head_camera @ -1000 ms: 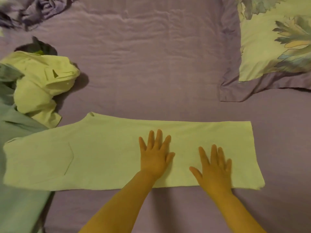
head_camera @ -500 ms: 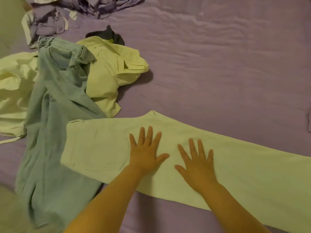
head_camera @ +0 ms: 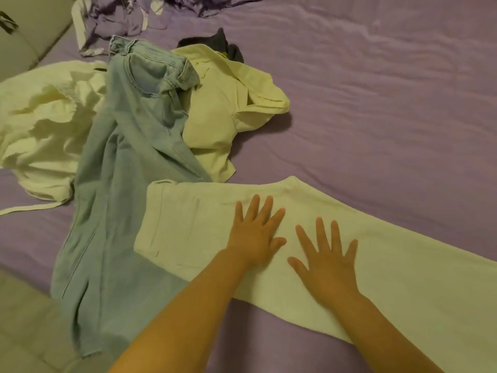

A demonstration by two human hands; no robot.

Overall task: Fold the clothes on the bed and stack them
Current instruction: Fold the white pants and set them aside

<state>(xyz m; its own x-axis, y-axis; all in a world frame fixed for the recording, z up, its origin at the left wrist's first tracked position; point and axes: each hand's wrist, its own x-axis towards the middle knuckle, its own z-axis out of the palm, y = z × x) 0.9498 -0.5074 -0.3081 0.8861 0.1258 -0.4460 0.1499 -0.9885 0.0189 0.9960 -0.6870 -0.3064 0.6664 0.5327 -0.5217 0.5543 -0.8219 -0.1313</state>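
Pale yellow trousers [head_camera: 309,254] are lying flat on the purple bed sheet [head_camera: 376,103], folded leg over leg, waistband to the left. Light blue jeans [head_camera: 129,162] are sprawling unfolded beside them, overlapping a crumpled yellow garment [head_camera: 231,109] and a rumpled cream garment [head_camera: 45,122].

Bare forearms, no sleeves, unadorned hands.

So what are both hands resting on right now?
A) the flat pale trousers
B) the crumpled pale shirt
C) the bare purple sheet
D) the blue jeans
A: the left hand and right hand lie flat, fingers spread, on the pale trousers; the jeans lie off to their left, untouched.
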